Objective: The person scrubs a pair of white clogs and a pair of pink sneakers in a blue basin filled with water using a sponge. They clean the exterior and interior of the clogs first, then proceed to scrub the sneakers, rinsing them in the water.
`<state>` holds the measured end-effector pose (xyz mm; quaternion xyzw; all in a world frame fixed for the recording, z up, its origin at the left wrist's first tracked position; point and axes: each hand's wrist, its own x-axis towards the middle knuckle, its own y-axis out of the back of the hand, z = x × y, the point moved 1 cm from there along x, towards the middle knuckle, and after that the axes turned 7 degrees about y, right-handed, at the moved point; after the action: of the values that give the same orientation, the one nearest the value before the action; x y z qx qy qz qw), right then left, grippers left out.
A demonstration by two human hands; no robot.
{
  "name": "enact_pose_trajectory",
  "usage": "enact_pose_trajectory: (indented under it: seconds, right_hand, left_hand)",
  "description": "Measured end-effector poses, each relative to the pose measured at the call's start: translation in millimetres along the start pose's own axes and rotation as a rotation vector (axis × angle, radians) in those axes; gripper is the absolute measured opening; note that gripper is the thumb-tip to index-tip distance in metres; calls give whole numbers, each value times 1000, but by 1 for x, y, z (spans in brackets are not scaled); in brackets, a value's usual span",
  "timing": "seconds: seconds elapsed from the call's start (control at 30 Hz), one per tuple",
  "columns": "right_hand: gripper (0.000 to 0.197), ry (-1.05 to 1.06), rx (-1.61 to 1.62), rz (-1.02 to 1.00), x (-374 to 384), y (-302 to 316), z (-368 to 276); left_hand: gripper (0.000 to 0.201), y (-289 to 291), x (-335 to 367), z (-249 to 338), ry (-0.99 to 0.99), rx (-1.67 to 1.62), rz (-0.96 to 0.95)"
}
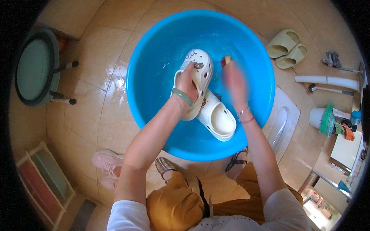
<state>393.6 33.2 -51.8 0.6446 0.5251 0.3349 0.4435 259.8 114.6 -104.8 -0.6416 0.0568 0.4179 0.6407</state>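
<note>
Holding a white shoe [204, 63], the left hand [185, 84] is over a big blue tub [133, 84]. The blurry right hand [235, 84] grips a brush [227, 60]. Another shoe [216, 121] lies inside

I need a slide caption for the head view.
At a blue basin, left hand holds a white clog, right hand apparently a brush.

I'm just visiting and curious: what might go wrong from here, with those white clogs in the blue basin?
The left hand holds the upper white clog inside the blue basin; if it's slick, it might slip free and splash.
The tiled floor beside the basin has shiny patches that look wet, so a foot could slide there.
The pink sneakers sit close by and might catch splashes.
</note>
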Motion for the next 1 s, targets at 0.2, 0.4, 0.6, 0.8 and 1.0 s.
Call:
enact_pose_trajectory:
  seconds: [0.2, 0.4, 0.6, 0.8, 1.0]
  right_hand:
    - [41, 221, 142, 432, -31, -30, -38]
    - [44, -216, 170, 281, 61, -32, 6]
    - [44, 191, 198, 321, -34, -36, -44]
    - [44, 80, 115, 307, 13, -37, -21]
    - [41, -93, 207, 283, 62, -76, 84]
  left_hand:
    - [60, -17, -17, -14, 89, -38, -181]
    - [55, -13, -13, -22, 8, -16, -172]
    - [68, -13, -26, -9, 108, -57, -206]
    - [60, -10, -18, -20, 13, 26, -141]
    - [37, -4, -22, -20, -239, 693, 190]
